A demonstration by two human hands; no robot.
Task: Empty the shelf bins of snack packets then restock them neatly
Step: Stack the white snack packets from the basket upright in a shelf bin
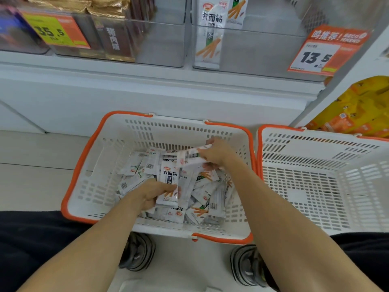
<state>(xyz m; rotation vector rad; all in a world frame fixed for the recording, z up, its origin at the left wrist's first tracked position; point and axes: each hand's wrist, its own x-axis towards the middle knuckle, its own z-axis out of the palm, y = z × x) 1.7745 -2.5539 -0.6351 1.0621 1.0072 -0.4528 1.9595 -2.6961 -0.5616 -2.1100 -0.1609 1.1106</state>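
While most white snack packets point(168, 178) lay heaped in the orange-rimmed basket point(88, 157), the clear shelf bin point(252, 51) held only 2, so restocking looked barely begun. The left hand point(151, 194) gripped several packets; the right hand point(214, 152) pinched another bunch above the heap.

The purple box point(10, 28) at the upper left is blurry and cut off by the frame's edge. The second basket point(324, 182) runs off the right side, and so does the yellow bag point(364, 106) above it. The shoes point(137, 251) at the bottom are half hidden under the arms. Small print on the price tag point(311, 53) (upper right) is too tiny to read. Packets point(134, 182) under the hands point(152, 191) are covered.
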